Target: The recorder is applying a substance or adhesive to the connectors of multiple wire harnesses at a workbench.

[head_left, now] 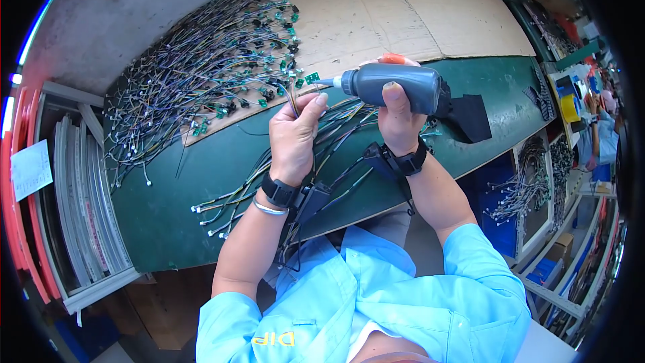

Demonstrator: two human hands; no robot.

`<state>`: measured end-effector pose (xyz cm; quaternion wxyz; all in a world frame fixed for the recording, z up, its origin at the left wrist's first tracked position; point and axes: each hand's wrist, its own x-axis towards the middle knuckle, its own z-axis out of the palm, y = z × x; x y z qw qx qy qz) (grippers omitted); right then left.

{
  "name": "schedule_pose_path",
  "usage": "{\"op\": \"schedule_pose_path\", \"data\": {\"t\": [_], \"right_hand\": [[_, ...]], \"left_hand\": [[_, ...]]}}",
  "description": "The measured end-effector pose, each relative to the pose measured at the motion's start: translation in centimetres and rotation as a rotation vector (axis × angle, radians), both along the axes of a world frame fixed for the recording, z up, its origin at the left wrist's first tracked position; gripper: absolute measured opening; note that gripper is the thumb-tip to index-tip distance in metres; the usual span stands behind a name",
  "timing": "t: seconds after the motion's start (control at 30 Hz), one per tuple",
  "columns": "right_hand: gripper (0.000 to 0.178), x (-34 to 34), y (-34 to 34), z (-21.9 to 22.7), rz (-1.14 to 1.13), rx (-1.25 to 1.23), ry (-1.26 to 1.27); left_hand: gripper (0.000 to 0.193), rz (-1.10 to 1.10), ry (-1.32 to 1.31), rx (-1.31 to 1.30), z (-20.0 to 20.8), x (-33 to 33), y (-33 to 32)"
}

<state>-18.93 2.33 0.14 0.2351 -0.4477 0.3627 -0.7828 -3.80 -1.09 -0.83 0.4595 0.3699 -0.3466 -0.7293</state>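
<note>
My left hand [295, 136] pinches a thin multi-coloured cable [291, 97] that ends in small green circuit boards [312, 78]. Wrapped around a dark grey squeeze bottle [376, 84] is my right hand [400, 117], its thumb pressed on the bottle's side. The bottle lies nearly level, and its pale, narrow nozzle points left, close to the boards above my left fingertips. Whether the tip touches a board I cannot tell. An orange covering [393, 58] shows on one finger of my right hand. More cables [235, 198] with white plugs lie beneath my wrists on the green tabletop [161, 228].
A dense heap of cables with small boards [201, 54] covers the table's far left, partly on brown cardboard [349, 10]. Black cloth [468, 118] lies right of my right hand. Metal racks stand left [87, 195] and right [557, 296]. Another person [605, 138] is at the far right.
</note>
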Motion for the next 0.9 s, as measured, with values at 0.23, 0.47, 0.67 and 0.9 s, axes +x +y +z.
{"op": "schedule_pose_path", "data": {"t": [0.23, 0.47, 0.67, 0.9], "right_hand": [[0.050, -0.11, 0.09, -0.22, 0.012, -0.003, -0.015], [0.049, -0.03, 0.05, -0.30, 0.013, 0.007, -0.011], [0.048, 0.02, 0.07, -0.28, 0.022, 0.009, -0.028], [0.048, -0.11, -0.04, -0.24, -0.007, -0.020, -0.033]], "left_hand": [[0.018, -0.003, -0.005, 0.007, 0.01, 0.15, 0.03], [0.019, -0.017, -0.010, -0.002, -0.09, 0.13, 0.04], [0.019, -0.011, -0.036, -0.010, -0.12, 0.10, 0.00], [0.019, -0.008, -0.032, -0.006, -0.02, 0.07, -0.01]]}}
